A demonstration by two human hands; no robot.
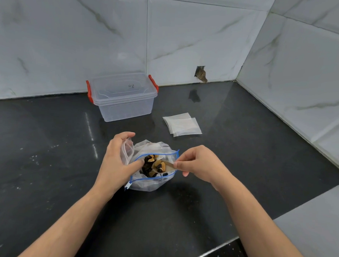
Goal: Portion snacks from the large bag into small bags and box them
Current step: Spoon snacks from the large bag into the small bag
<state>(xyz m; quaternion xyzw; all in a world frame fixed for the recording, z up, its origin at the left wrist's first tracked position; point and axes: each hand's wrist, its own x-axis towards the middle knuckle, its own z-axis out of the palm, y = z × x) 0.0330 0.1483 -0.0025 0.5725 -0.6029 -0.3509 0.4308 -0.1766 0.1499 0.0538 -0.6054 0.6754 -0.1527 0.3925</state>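
A large clear zip bag (152,183) with a blue seal stands open on the dark counter, with dark and orange snack pieces (148,166) inside. My right hand (199,163) pinches the handle of a spoon (164,166) loaded with snacks over the bag's mouth. My left hand (116,159) grips a small clear zip bag (127,150) beside the large bag, its thumb lying across the large bag's rim. A clear plastic box (125,107) with red latches and its lid on sits farther back.
Two flat small bags (182,124) lie overlapping to the right of the box. The dark counter (47,152) meets marble-tiled walls behind and to the right. A metal-edged drop and a grey surface lie at the near right.
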